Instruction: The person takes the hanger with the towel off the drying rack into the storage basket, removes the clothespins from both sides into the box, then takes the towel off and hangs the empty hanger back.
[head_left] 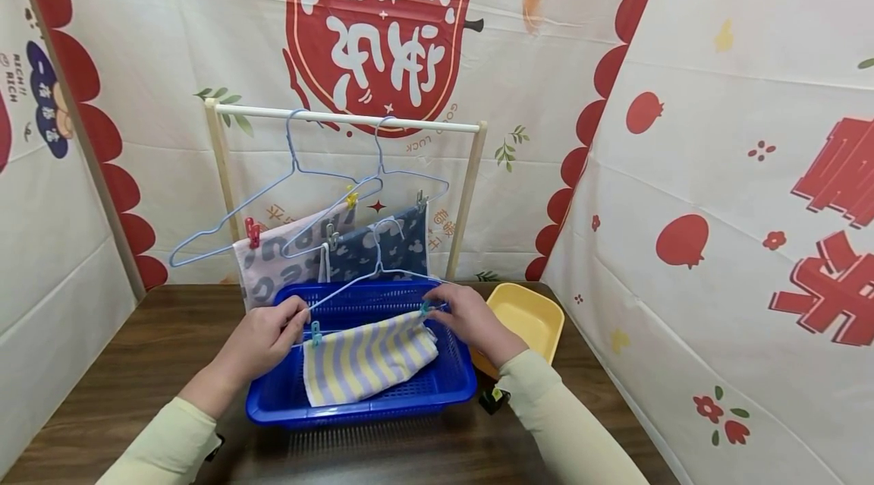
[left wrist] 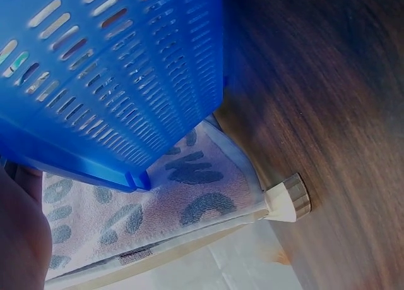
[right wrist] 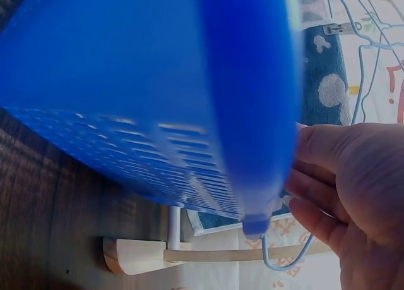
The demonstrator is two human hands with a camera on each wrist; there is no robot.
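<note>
My left hand (head_left: 262, 337) grips a light-blue wire hanger (head_left: 378, 266) near its left end, above a blue slotted basket (head_left: 287, 415). From the hanger's lower bar hangs a yellow-and-lavender striped towel (head_left: 372, 360), its lower part inside the basket. A teal clothespin (head_left: 315, 332) fastens the towel's left corner. At the right corner my right hand (head_left: 474, 322) pinches a second teal clothespin (head_left: 425, 307). In the right wrist view the basket's rim hides what those fingertips (right wrist: 303, 208) touch. Only a dark edge of the left hand (left wrist: 22, 233) shows in the left wrist view.
Behind the basket stands a rack with a white rail (head_left: 341, 118). Two hangers on it carry a pink patterned towel (head_left: 273, 261) and a dark blue one (head_left: 355, 253), held by clothespins. A yellow tray (head_left: 556, 329) lies to the right on the wooden table (head_left: 171, 333).
</note>
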